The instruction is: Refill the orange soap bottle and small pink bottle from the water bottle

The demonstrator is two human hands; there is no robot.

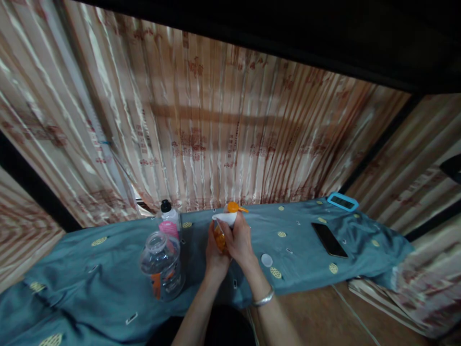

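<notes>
My left hand (214, 263) is wrapped around a pump bottle (219, 239) with an orange lower part, held upright above the cloth. The bottle's orange pump head (233, 207) points to the right. My right hand (242, 244) has its fingers closed on a white tissue (227, 219) pressed against the upper bottle, just below the pump head. The tissue and fingers hide much of the bottle. To the left stands an uncapped clear plastic jar (158, 263) with orange print. A white round lid (267, 260) lies flat right of my right wrist.
Behind the jar stands a clear bottle with a pink label and black cap (166, 206). A dark phone (329, 240) and a blue-framed device (342, 202) lie at the right on the teal patterned cloth (101, 274). A pleated curtain (216, 120) hangs behind; dark bars frame the space.
</notes>
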